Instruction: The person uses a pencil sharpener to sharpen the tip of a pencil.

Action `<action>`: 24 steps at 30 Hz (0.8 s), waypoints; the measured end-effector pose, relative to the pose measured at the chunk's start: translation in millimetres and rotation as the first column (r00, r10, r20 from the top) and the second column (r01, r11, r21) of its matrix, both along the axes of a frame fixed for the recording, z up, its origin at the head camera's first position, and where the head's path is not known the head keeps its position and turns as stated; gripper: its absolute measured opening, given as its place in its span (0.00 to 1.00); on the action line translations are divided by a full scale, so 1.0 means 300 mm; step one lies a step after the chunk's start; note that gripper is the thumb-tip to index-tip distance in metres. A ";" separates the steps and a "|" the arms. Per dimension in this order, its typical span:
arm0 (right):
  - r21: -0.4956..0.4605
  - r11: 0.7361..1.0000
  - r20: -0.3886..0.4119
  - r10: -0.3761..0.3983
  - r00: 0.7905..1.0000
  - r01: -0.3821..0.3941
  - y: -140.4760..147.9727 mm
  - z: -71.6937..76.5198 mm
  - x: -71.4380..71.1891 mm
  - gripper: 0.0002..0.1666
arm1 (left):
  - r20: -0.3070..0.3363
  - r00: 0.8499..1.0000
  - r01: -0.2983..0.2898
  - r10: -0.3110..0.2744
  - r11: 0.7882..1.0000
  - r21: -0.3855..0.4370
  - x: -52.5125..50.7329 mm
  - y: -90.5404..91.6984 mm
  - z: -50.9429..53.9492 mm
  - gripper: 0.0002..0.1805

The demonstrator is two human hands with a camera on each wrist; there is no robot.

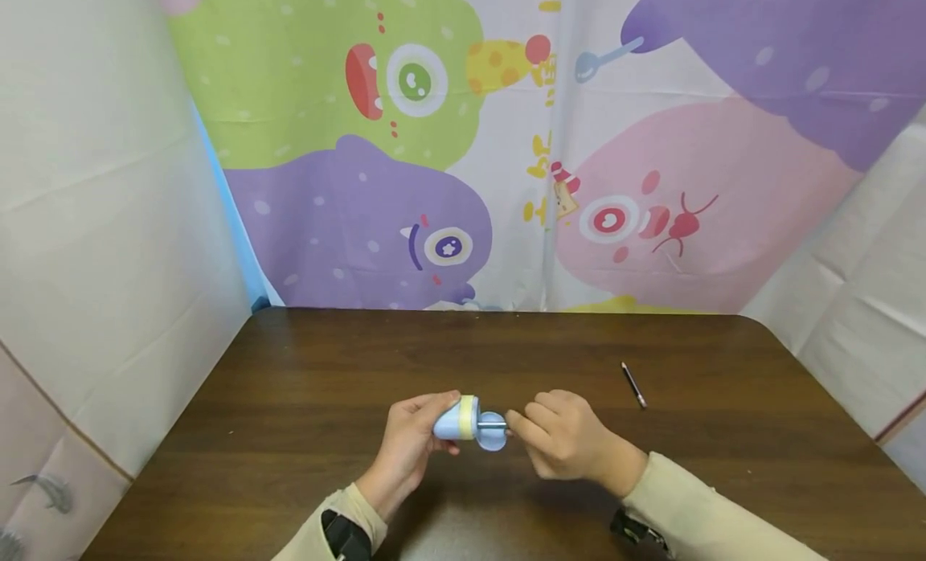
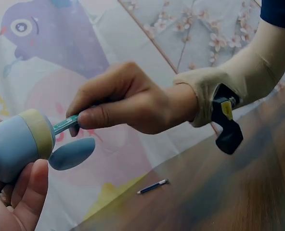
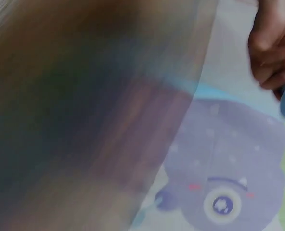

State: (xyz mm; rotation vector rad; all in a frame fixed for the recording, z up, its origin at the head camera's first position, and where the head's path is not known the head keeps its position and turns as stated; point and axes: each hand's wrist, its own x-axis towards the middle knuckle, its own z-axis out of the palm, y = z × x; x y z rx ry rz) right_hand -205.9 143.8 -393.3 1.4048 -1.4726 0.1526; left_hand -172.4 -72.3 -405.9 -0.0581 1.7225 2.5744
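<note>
We see a small blue sharpener (image 1: 446, 424) with a smooth, rounded body, a pale yellow band (image 1: 468, 418) towards its right end and a round blue flap (image 1: 494, 442) standing open there. It is held above the near middle of the brown table (image 1: 289, 400), the left hand (image 1: 407, 436) clamped around its body. To its right, the right hand (image 1: 567, 439) pinches a pencil (image 1: 492, 425) whose left end sits in the sharpener. From the left wrist we make out the pencil's green colour and pale markings, while the head view gives us only a thin dark rod. Farther right on the table, the head view shows a second pencil (image 1: 633, 386); from the right wrist we find just the left hand and a slice of blue, much else blurred.
</note>
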 end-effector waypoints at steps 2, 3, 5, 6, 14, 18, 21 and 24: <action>-0.050 0.998 0.115 0.035 0.993 -0.029 -0.018 -0.006 0.010 0.15 | 0.002 1.000 -0.004 0.004 1.000 0.005 -0.002 0.002 -0.003 0.06; -0.072 0.997 0.215 0.051 0.975 -0.036 -0.026 -0.010 0.019 0.16 | 0.006 1.000 -0.007 0.007 1.000 0.008 -0.003 0.002 -0.005 0.06; -0.111 0.994 0.471 0.062 0.880 -0.011 -0.038 -0.011 0.045 0.13 | 0.011 1.000 -0.017 0.017 1.000 0.009 -0.003 0.003 -0.008 0.07; -0.123 0.992 0.612 0.065 0.789 0.013 -0.043 -0.007 0.058 0.13 | 0.015 1.000 -0.020 0.020 1.000 0.008 -0.004 0.003 -0.011 0.07; -0.057 0.965 0.905 0.159 -0.395 0.257 -0.051 0.074 0.086 0.14 | 0.004 0.999 -0.035 0.036 0.999 -0.020 -0.005 0.005 -0.025 0.07; -0.037 0.975 0.674 0.188 -0.714 0.221 -0.034 0.082 0.072 0.18 | -0.042 0.999 -0.032 0.029 0.998 -0.061 0.001 0.010 -0.022 0.08; -0.009 0.989 0.555 0.127 -0.822 0.147 -0.022 0.078 0.064 0.17 | -0.057 0.998 -0.021 0.015 0.995 -0.097 0.003 0.013 -0.024 0.11; 0.011 0.997 0.527 0.061 -0.848 0.078 -0.013 0.074 0.059 0.16 | -0.058 0.998 -0.010 0.003 0.992 -0.126 0.003 0.013 -0.030 0.13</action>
